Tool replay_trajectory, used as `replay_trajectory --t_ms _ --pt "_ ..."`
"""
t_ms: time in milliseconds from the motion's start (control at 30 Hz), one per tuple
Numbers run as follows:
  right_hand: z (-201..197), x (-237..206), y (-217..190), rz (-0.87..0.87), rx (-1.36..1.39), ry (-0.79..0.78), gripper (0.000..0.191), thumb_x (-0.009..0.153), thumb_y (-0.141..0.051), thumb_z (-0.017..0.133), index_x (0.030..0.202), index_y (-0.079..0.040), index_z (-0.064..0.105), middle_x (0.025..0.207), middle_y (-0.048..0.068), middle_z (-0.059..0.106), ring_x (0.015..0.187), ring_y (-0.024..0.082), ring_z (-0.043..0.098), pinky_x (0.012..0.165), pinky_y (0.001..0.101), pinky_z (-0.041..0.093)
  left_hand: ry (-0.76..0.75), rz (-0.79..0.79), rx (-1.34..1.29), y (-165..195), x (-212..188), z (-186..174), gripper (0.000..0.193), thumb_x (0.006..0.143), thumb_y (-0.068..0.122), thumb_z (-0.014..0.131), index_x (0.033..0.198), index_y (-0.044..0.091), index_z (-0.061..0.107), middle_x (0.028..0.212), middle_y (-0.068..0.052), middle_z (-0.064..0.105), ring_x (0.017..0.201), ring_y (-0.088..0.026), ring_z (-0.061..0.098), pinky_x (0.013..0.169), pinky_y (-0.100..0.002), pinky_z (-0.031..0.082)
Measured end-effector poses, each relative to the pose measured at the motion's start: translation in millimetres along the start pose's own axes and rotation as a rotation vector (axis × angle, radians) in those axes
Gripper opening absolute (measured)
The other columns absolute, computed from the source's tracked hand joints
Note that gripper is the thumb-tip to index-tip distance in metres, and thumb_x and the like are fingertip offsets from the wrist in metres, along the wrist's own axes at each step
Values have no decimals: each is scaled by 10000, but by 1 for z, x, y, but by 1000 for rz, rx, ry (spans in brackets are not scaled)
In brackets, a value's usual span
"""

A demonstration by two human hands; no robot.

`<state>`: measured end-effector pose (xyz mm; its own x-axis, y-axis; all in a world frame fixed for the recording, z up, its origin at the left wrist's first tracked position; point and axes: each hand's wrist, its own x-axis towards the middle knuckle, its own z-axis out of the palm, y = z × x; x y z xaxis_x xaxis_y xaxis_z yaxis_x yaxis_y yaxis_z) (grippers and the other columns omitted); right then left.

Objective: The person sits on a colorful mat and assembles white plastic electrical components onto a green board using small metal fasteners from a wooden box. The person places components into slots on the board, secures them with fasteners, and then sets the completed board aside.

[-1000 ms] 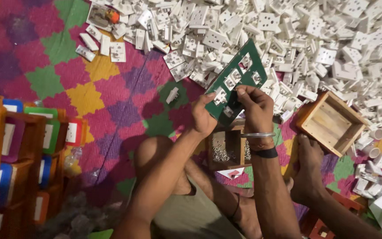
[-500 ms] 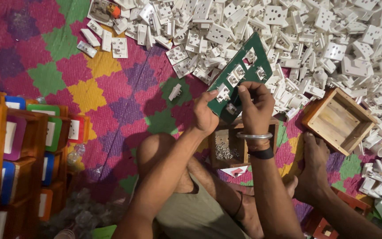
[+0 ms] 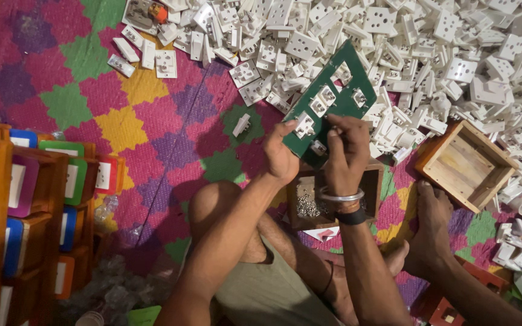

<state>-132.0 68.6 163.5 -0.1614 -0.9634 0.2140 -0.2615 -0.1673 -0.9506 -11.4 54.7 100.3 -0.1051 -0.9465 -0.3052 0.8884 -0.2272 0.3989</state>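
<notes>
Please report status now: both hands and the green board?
Left hand grips green board at lower edge. Right hand fingers pinch at a white socket on it. Small wooden box sits below.

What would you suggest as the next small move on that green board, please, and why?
Probably press the small part under the right hand into the green board: the left hand grips the board's lower edge, white inserts already fill several openings, and the right fingertips sit at one near the bottom.

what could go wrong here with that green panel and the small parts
The green panel is held in the air by both hands, left and right; a loose white insert might drop out into the white pile. Small metal bits sit in the open box just below the wrists; a bump may scatter them.
</notes>
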Motion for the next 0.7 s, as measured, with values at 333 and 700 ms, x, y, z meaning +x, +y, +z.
replay_trajectory --t_ms 333,700 --pt "3 -3 2 45 109 -57 253 907 137 530 1043 5 698 1214 47 533 1083 148 603 943 279 541 -33 -37 -115 -1 2 -1 491 958 347 582 1284 -19 604 1160 -115 686 1050 -219 641 957 -375 494" --pt "14 -13 4 98 296 61 247 1039 107 530 1174 -43 673 1199 85 586 1041 157 605 947 270 525 -51 -19 -100 -5 2 -4 518 935 350 588 1302 -15 589 1197 -93 677 1112 -197 628 1018 -349 472"
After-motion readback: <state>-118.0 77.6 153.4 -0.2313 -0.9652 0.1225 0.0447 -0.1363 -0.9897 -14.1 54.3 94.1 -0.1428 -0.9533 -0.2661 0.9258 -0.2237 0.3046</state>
